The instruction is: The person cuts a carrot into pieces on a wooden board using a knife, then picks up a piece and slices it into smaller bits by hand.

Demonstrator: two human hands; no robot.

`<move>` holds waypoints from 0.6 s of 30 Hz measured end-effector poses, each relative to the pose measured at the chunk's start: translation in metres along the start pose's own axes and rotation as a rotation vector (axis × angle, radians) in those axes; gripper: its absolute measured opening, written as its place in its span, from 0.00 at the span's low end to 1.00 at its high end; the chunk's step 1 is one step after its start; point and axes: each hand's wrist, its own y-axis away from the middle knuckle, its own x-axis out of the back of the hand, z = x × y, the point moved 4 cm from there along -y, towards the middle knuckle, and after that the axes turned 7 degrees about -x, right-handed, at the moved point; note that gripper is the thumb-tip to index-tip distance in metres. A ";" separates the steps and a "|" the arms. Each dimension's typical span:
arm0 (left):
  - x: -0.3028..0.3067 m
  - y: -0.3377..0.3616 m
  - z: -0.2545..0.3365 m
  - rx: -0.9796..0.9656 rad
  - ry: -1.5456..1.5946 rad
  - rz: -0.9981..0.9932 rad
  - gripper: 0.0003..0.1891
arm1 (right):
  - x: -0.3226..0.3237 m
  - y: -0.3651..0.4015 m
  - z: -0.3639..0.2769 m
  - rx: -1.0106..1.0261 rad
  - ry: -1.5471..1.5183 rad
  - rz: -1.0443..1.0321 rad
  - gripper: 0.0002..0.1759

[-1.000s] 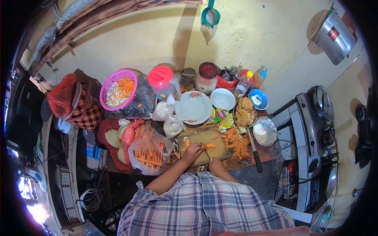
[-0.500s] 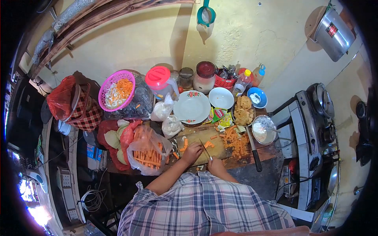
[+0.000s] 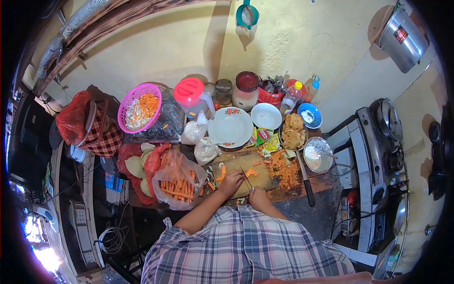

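Two hands are shown over a crowded desk (image 3: 322, 183). On the cutting board (image 3: 266, 181), the left hand (image 3: 231, 182) is pressed down, fingers curled back, likely to clear the blade; what they clasp is hidden. The right hand (image 3: 258, 197) is clenched around the knife (image 3: 247, 178), set beside cut carrot pieces (image 3: 249, 173).

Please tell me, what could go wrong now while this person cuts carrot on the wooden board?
1. The small thin-bladed knife in the right hand is very close to the left hand on the pale wooden cutting board; a slip could cut the fingers.
2. The long black-handled knife lies with its handle near the front edge of the brown wooden table; an elbow might knock it off.
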 end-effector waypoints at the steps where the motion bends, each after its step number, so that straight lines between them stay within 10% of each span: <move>1: 0.000 -0.001 0.000 0.000 0.001 -0.001 0.05 | 0.001 0.000 -0.001 -0.010 -0.007 0.002 0.18; 18: 0.002 -0.002 0.000 -0.060 -0.021 0.026 0.05 | 0.006 0.002 -0.011 -0.043 0.053 -0.036 0.18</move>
